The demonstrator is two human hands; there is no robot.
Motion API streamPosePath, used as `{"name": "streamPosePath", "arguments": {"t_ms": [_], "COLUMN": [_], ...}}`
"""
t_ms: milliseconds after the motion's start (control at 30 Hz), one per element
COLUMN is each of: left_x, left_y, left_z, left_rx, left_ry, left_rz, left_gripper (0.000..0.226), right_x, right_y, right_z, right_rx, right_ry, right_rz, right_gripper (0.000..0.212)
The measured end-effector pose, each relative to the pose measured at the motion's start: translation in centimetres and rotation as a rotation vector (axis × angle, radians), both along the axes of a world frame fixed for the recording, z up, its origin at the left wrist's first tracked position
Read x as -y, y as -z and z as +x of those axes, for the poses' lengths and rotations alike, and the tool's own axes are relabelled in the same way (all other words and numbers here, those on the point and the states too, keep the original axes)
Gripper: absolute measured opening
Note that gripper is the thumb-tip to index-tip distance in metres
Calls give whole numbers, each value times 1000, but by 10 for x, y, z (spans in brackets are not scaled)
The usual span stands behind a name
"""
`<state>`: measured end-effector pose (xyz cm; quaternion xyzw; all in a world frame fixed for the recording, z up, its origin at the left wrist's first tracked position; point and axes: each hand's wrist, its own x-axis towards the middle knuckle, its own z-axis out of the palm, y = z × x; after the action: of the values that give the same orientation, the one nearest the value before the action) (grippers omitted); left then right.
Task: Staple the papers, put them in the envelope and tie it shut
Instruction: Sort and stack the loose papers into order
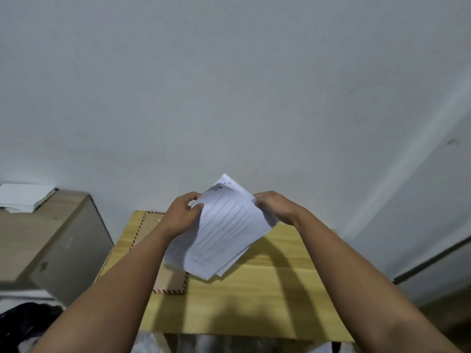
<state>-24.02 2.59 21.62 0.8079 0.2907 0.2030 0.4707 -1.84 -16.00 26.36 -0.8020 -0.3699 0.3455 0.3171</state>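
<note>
Papers [224, 233], light and floppy, hang above the surface [267, 289]; left hand [182, 215] and right hand [276, 207] each pinch a far corner.

1. We have only one view, the head camera, so no second view shares any part of the scene with it.
2. It sits on the person's head and looks forward and down, from above and behind the two forearms, which enter from the bottom corners.
3. The lens is wide: the wall [229, 85] fills the whole upper half, and straight edges bend near the sides.
4. The left hand [184, 215] and right hand [276, 207] meet near the centre, close to the camera.
5. The wooden table [267, 296] lies below them, lower in the frame, with its near edge toward us.
</note>
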Motion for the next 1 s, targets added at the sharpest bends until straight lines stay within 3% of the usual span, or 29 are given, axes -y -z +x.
{"name": "streamPosePath", "arguments": {"t_ms": [300, 367, 433, 500, 633, 833, 1000], "left_x": [2, 3, 5, 6, 5, 26, 60], "left_y": [-17, -19, -21, -24, -20, 2, 37], "left_z": [-12, -8, -5, -4, 9, 53, 93], "left_rx": [29, 48, 92, 113, 26, -34, 3], "left_ry": [-14, -32, -49, -37, 71, 1, -83], "left_rz": [2, 3, -31, -75, -100, -75, -244], "left_gripper": [13, 10, 9, 23, 17, 18, 24], "right_x": [5, 5, 5, 8, 23, 62, 90], "right_y": [-25, -22, -18, -18, -17, 10, 61], "right_z": [-29, -29, -27, -26, -21, 10, 30], "right_rx": [12, 74, 117, 122, 96, -61, -320], "right_ry": [-21, -52, -50, -22, 24, 259, 511], "right_rz": [139, 170, 210, 234, 237, 263, 360], "right_gripper": [32, 14, 18, 21, 15, 22, 27]}}
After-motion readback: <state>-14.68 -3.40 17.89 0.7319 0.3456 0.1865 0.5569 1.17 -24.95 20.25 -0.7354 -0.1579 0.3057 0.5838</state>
